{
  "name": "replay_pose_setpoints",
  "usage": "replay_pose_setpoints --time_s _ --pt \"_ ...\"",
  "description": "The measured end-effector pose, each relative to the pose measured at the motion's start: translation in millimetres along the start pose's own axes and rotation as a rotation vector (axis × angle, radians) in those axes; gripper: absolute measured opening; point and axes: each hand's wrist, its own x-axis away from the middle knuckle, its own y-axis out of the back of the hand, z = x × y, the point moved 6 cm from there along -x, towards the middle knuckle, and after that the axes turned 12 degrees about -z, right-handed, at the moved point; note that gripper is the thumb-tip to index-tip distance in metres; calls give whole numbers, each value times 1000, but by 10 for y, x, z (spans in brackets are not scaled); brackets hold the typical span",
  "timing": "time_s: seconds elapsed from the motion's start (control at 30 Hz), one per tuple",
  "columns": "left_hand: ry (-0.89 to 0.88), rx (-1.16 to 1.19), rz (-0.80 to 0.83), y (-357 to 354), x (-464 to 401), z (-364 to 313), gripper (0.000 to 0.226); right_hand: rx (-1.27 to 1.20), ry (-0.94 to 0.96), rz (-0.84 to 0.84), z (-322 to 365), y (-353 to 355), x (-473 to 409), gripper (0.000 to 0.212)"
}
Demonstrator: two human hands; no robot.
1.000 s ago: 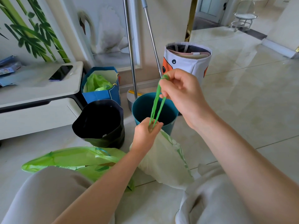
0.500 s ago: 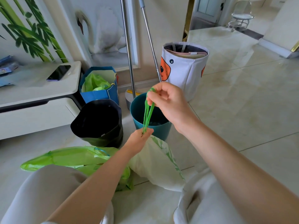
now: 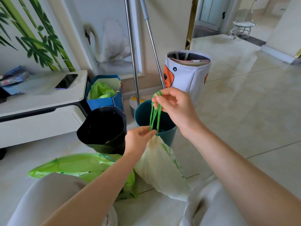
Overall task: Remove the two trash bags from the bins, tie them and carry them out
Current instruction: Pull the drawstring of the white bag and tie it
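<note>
Left hand (image 3: 138, 137) low, fingers pinched on gathered neck of white trash bag (image 3: 161, 167), which rests on the floor in front of teal bin (image 3: 169, 136). Right hand (image 3: 175, 108) raised above it, forearm angled up, fingers closed on green drawstrings (image 3: 154, 116) pulled taut. Green trash bag (image 3: 73, 165) lies flat on floor, left, beside black bin (image 3: 102, 128).
</note>
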Motion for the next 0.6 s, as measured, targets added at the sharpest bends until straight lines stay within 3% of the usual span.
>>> replay_pose_setpoints --time_s 0.1,0.23,0.33,0.47,0.6 --pt "24 -44 29 48 -26 -46 7 2 24 11 13 11 -9 9" --pt "-61 -234 279 -4 -22 -173 6 2 31 5 6 73 -66 8" --pt "-54 -246 399 44 -70 -182 8 7 12 -2 -30 105 -93 8" --pt "39 -136 372 126 -171 -145 14 17 -21 -11 -44 149 -115 8" --pt "105 -62 287 119 -248 -89 18 76 -4 -123 -100 269 -160 8"
